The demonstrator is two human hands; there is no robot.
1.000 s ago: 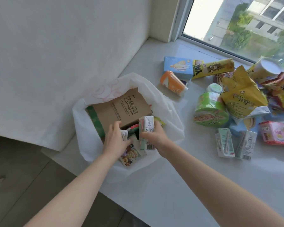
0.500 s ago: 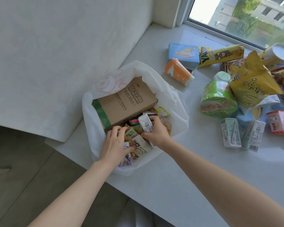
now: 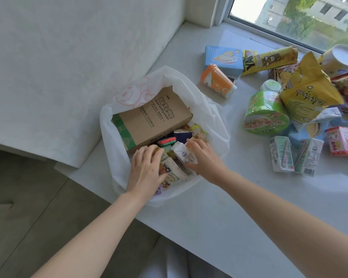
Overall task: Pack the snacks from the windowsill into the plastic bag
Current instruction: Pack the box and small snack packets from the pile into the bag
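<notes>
I saw the milk carton (image 3: 184, 157) lying inside the plastic bag (image 3: 215, 125), just beside the brown box (image 3: 153, 119). The right hand (image 3: 204, 159) gripped it, fingers and thumb curled round. The left hand (image 3: 147, 169) rested with relaxed fingers on the neighbouring snack packets (image 3: 171, 173).

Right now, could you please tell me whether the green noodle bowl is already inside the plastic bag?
No, the green noodle bowl lies on the windowsill, outside the plastic bag and to its right.
</notes>
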